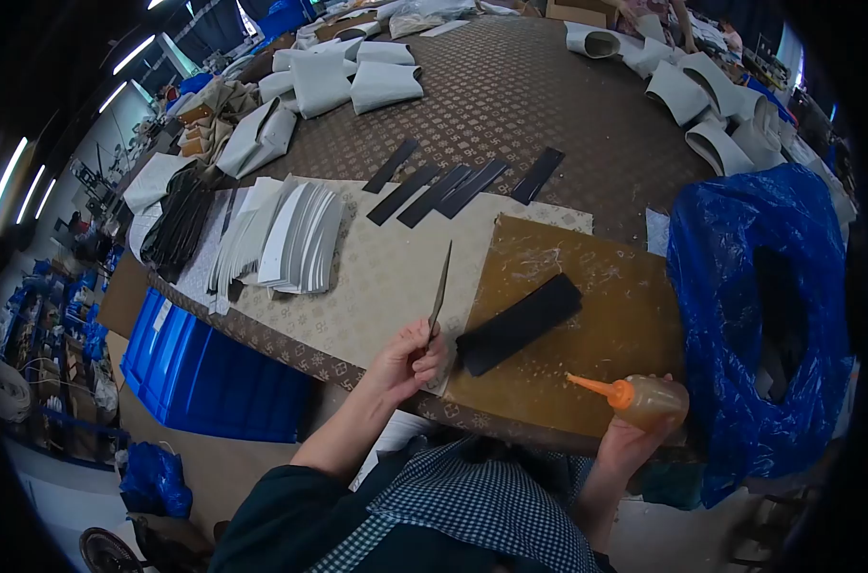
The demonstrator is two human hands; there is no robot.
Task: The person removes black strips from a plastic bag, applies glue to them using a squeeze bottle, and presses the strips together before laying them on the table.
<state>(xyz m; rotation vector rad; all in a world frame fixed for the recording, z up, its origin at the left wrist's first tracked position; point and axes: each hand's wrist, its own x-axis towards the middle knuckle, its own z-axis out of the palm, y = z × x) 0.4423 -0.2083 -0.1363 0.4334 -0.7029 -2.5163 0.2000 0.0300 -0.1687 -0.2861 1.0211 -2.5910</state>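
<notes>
Head view: black strip (520, 325) lay diagonally, mostly on the brown board (625, 296); left hand (415, 358) gripped a pointed tool (441, 289), right hand (632, 445) gripped an orange-nozzled bottle (653, 401), both off the strip. Light squeezing and a steady tip likely mattered. Dark strips (402, 195) lay beyond.

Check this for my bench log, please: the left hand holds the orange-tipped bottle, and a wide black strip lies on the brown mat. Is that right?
Not quite: the head view shows the orange-tipped bottle in the right hand, not the left hand. A wide black strip does lie on the brown mat.
</notes>
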